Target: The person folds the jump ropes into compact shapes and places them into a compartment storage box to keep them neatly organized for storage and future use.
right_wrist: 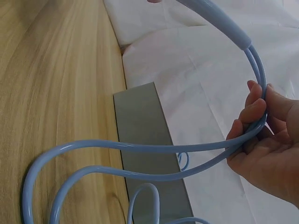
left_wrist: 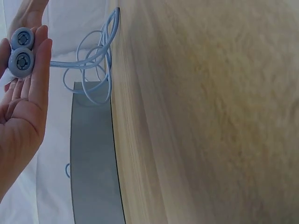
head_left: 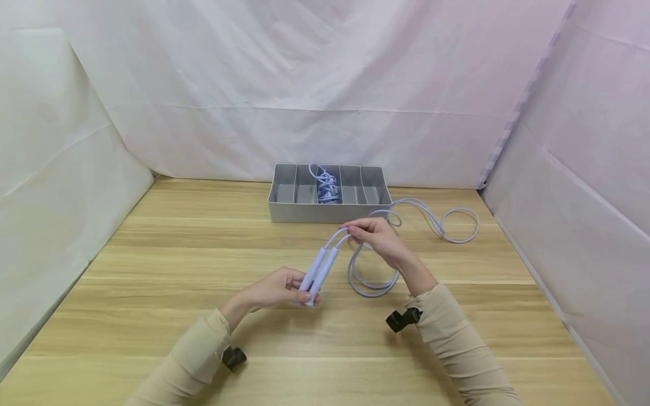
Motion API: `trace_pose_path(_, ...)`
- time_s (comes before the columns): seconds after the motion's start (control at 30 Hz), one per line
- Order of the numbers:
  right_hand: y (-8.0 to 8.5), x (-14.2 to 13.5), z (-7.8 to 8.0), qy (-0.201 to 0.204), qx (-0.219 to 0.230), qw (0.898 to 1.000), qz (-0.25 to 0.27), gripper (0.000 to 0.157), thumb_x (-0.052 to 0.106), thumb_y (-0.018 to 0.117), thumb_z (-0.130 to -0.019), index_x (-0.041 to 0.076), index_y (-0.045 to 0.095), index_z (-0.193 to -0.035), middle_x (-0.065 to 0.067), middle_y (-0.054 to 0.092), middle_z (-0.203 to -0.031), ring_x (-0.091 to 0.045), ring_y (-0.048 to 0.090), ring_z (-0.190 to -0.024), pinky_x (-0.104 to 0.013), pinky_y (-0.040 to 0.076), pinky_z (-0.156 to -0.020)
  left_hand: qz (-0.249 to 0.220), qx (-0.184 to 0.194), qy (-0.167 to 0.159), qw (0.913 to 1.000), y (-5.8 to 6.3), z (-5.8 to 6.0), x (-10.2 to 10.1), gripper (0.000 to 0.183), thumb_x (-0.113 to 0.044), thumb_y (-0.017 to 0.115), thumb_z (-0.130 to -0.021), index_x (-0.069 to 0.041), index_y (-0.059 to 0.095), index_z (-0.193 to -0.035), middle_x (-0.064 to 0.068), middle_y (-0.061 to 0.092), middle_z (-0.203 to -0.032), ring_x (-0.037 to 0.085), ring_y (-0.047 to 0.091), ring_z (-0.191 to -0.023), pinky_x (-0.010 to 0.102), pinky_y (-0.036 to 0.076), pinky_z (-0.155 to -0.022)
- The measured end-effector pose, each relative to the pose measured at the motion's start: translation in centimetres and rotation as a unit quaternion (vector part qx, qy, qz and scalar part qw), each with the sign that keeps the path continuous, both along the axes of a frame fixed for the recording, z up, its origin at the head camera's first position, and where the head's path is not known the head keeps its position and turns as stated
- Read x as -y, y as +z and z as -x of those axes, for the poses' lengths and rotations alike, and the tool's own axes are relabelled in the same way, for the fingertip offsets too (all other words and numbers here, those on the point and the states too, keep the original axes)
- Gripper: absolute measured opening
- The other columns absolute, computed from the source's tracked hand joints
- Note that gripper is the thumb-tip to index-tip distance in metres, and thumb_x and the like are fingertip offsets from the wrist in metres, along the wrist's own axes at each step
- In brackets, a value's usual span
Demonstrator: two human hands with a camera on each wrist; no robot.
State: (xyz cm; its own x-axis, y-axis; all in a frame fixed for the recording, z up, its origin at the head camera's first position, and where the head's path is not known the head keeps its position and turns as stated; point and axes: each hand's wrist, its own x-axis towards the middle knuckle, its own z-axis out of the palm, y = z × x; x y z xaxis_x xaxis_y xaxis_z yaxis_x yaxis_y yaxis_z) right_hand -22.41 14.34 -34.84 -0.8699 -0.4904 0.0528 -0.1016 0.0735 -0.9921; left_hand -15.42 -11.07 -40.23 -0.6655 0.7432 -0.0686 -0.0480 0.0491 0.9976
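On the near side of the grey box (head_left: 325, 213), two pale blue rope handles (head_left: 323, 276) are held up side by side above the table (head_left: 203, 254), and both slant towards the box's right half. The left hand (head_left: 276, 287) grips them near their lower ends, thumb on one side and fingers on the other; the left wrist view shows the two round end caps lying together. Closer to the box's front wall, the right hand (head_left: 378, 234) pinches both strands of the cord (right_wrist: 140, 148) where they bend over just beyond the handles, so that hand too is narrow and occupied.

As for progress, the pairing of the handles looks done, and the first stretch of cord runs together into the right hand's fingers. Most of the length seems left to gather: one loose loop hangs or lies in front of the box's right end, another curls near its front right corner, and a further coil rests on the table to the right of it. Whether the corner loop touches the box cannot be told.

Inside the box's middle compartment sits a similar blue cord bundle (head_left: 327, 186), already wound up, with one loop sticking out above the rest.
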Motion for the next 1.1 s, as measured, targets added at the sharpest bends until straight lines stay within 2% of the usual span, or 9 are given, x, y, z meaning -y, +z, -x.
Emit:
trace_pose_path(0.1, 0.0, 0.1, -0.1, -0.015, -0.008, 1.000, -0.003, 0.029, 0.008, 0.051, -0.092, -0.014, 0.056, -0.110, 0.010, 0.063, -0.075, -0.007, 0.049, -0.068, -0.020, 0.044, -0.064, -0.008, 0.011, 0.006, 0.9999, 0.1, 0.0, -0.2, 0.039, -0.005, 0.058, -0.086, 0.023, 0.046, -0.111, 0.030, 0.061, -0.103, 0.036, 0.060, -0.098, 0.035, 0.050, -0.086)
trace_pose_path(0.27, -0.2, 0.1, 0.1, -0.002, -0.019, 1.000, 0.004, 0.031, 0.013, 0.051, -0.093, -0.011, 0.057, -0.112, 0.005, 0.061, -0.074, -0.011, 0.049, -0.069, -0.023, 0.044, -0.065, -0.010, 0.008, 0.018, 0.9997, 0.8, 0.1, 0.3, 0.039, -0.005, 0.057, -0.087, 0.022, 0.044, -0.112, 0.026, 0.062, -0.103, 0.027, 0.063, -0.096, 0.033, 0.050, -0.085)
trace_pose_path(0.43, -0.4, 0.3, 0.5, 0.022, -0.027, 0.999, 0.041, 0.025, 0.018, 0.047, -0.095, 0.000, 0.063, -0.104, 0.000, 0.057, -0.072, -0.012, 0.048, -0.066, -0.022, 0.042, -0.062, -0.012, 0.004, 0.030, 0.9995, 2.6, 0.7, 0.9, 0.036, -0.009, 0.056, -0.088, 0.016, 0.048, -0.114, 0.006, 0.068, -0.100, 0.017, 0.062, -0.097, 0.030, 0.048, -0.086)
trace_pose_path(0.53, -0.5, 0.7, 0.7, 0.030, -0.026, 0.997, 0.071, 0.023, 0.025, 0.047, -0.095, 0.010, 0.064, -0.098, 0.001, 0.052, -0.070, -0.011, 0.046, -0.065, -0.021, 0.041, -0.062, -0.025, -0.003, 0.042, 0.9988, 3.7, 1.0, 1.0, 0.033, -0.009, 0.056, -0.088, 0.013, 0.051, -0.113, 0.002, 0.069, -0.097, 0.017, 0.062, -0.098, 0.030, 0.048, -0.087)
trace_pose_path(0.67, -0.2, 1.4, 0.7, 0.034, -0.011, 0.992, 0.121, 0.028, 0.036, 0.051, -0.090, 0.014, 0.064, -0.101, 0.002, 0.050, -0.069, -0.010, 0.043, -0.066, -0.020, 0.039, -0.063, -0.044, -0.006, 0.058, 0.9973, 5.0, 1.2, 1.0, 0.029, -0.009, 0.056, -0.088, 0.010, 0.054, -0.111, 0.000, 0.069, -0.096, 0.018, 0.061, -0.099, 0.032, 0.047, -0.087)
trace_pose_path(0.8, 0.0, 2.1, 0.5, 0.027, -0.001, 0.987, 0.160, 0.033, 0.035, 0.054, -0.088, 0.007, 0.064, -0.102, 0.001, 0.052, -0.068, -0.009, 0.044, -0.064, -0.019, 0.040, -0.061, -0.070, 0.000, 0.083, 0.9941, 5.8, 1.2, 1.0, 0.022, -0.007, 0.054, -0.089, 0.000, 0.058, -0.109, -0.001, 0.069, -0.096, 0.017, 0.062, -0.099, 0.032, 0.045, -0.090)
trace_pose_path(0.9, -0.3, 2.5, 0.5, 0.018, 0.019, 0.983, 0.181, 0.029, 0.030, 0.053, -0.089, 0.006, 0.064, -0.103, 0.002, 0.052, -0.067, -0.008, 0.044, -0.060, -0.018, 0.039, -0.057, -0.119, 0.003, 0.103, 0.9875, 6.5, 1.4, 1.1, 0.017, -0.006, 0.052, -0.090, -0.006, 0.059, -0.106, -0.001, 0.069, -0.095, 0.015, 0.062, -0.097, 0.031, 0.045, -0.091)
trace_pose_path(1.0, -0.7, 2.8, 0.3, 0.007, 0.051, 0.979, 0.195, 0.035, 0.024, 0.050, -0.092, -0.003, 0.057, -0.113, 0.002, 0.051, -0.067, -0.006, 0.041, -0.056, -0.017, 0.039, -0.054, -0.159, -0.002, 0.128, 0.9790, 7.1, 1.7, 1.4, 0.014, -0.006, 0.052, -0.091, -0.009, 0.059, -0.103, -0.001, 0.069, -0.094, 0.014, 0.062, -0.096, 0.029, 0.046, -0.090)
trace_pose_path(1.1, -0.8, 3.1, 0.1, -0.012, 0.074, 0.980, 0.186, 0.043, 0.021, 0.047, -0.094, -0.011, 0.045, -0.124, 0.003, 0.050, -0.067, -0.004, 0.041, -0.055, -0.017, 0.040, -0.050, -0.184, -0.008, 0.149, 0.9716, 7.3, 1.9, 1.6, 0.014, -0.008, 0.052, -0.092, -0.009, 0.060, -0.102, -0.001, 0.068, -0.095, 0.013, 0.062, -0.095, 0.028, 0.047, -0.089)
